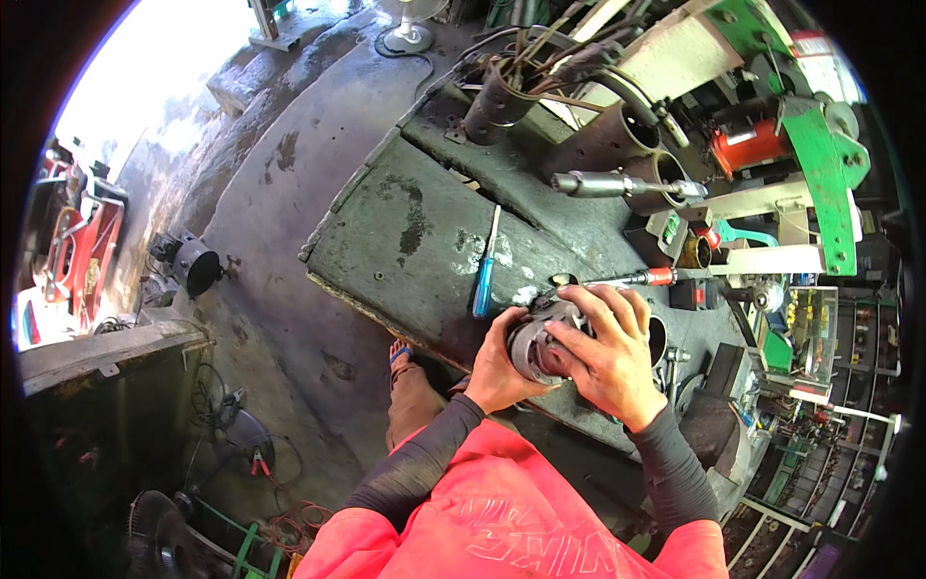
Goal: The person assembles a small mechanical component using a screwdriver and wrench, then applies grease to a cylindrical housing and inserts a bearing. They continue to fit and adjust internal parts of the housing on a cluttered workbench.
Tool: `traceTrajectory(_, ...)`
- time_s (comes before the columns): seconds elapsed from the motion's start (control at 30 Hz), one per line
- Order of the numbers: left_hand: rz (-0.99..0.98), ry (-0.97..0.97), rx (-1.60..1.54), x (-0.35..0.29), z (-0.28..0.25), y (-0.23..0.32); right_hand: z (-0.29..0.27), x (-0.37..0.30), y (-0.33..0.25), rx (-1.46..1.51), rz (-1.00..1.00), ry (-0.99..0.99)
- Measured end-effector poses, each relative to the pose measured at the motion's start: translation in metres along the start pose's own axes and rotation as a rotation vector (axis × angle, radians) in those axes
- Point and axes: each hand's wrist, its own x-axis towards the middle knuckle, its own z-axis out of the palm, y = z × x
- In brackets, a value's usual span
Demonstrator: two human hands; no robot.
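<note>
Over the near edge of the dark metal workbench (371, 227), a round grey metal machine part (530, 351), like a motor housing, is held between my two hands. My left hand (497, 369) wraps its left side, and my right hand (617, 359) grips it from the right, fingers curled over the top. Part of it is hidden behind my fingers. Just beyond my left hand lies a screwdriver (484, 282) with a blue handle, its shaft pointing away. A red-handled tool (658, 277) rests on the bench past my right hand.
Metal cylinders (603, 145) and a can of rods (497, 104) stand at the bench's far side. A long grey tool (617, 184) lies across them. Green-and-white framework (820, 183) rises at the right. On the floor at left sits a cylindrical motor (193, 265); a fan (410, 37) stands farther back.
</note>
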Motion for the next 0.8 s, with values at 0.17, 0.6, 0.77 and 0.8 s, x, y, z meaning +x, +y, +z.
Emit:
traceTrajectory(0.17,-0.100,-0.043,-0.046,-0.002,-0.003,-0.002,0.013,0.001,0.011,-0.038,-0.026,-0.068)
traceTrajectory(0.6,-0.015,-0.040,-0.015,0.000,-0.001,-0.010,0.006,0.004,0.015,0.001,-0.008,-0.148)
traceTrajectory(0.77,-0.017,-0.039,-0.043,-0.001,-0.001,-0.013,0.009,0.002,0.017,-0.057,-0.107,-0.143)
traceTrajectory(0.8,-0.021,-0.042,-0.038,-0.002,-0.001,-0.014,0.011,0.003,0.016,-0.071,-0.148,-0.137)
